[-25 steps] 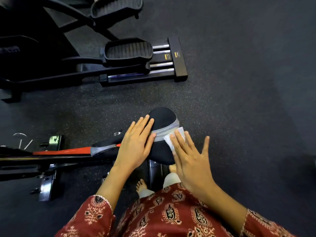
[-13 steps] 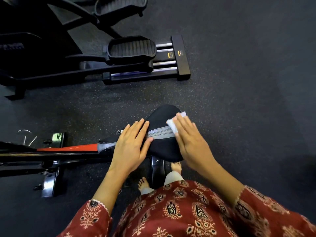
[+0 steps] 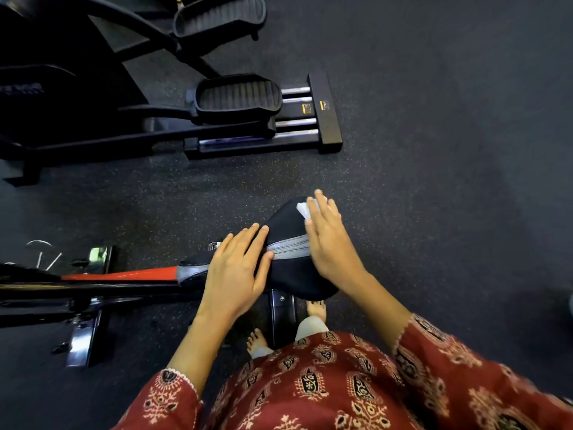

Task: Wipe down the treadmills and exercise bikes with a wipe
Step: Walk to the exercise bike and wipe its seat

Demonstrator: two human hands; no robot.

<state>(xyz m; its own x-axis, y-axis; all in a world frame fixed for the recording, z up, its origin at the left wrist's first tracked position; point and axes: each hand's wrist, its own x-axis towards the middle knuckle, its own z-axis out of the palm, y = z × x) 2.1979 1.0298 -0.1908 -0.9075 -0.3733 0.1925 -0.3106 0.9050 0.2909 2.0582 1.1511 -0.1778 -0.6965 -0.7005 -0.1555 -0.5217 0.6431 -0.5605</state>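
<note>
Floor (image 3: 434, 150): dark speckled rubber matting, under and all around both hands.
Elliptical trainer (image 3: 235, 100): black, well beyond the hands and up to their left; two ribbed foot pedals and silver rails that end in a black crossbar.
Exercise bike frame (image 3: 93, 290): runs away to the left of the left hand, black tubing with a red bar on top, metal feet on the floor.
Garment (image 3: 325, 383): red with a dark and cream print, below the hands; its sleeves end short of both wrists.
Saddle (image 3: 285, 225): black padded bike seat with a grey band across it, directly beneath both hands, its narrow nose pointing left.
Seat post (image 3: 280, 315): black and upright, under the saddle, nearer the person than the hands.
Left hand (image 3: 235, 274): lies flat on the narrow front half of the saddle, fingers straight and slightly spread, thumb touching the grey band, holding nothing.
Right hand (image 3: 331, 243): flat on the wide rear half, fingers straight and held together, pressing down on the wipe.
Feet (image 3: 316, 308): bare, on the floor either side of the seat post, below the hands.
Wipe (image 3: 303, 210): small and white, pinned under the right hand's fingers at the saddle's far edge, one corner showing to their left.
</note>
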